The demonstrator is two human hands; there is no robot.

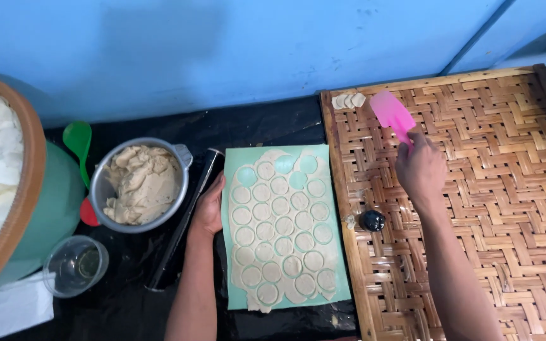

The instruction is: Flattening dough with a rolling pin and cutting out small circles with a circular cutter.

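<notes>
Three dough rounds (347,100) sit by the spatula (392,114) gripped in the right hand (419,169); careless scraping risks tearing them.

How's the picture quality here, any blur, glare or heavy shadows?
Head view: soft, even light; a faint broad shadow on the blue wall. Slight blur on the pink spatula in the right hand. Dim glare on the metal bowl rim; the black sheet swallows detail.

Right hand (419,169) holds pink spatula (392,113) over woven tray (507,189).
</notes>
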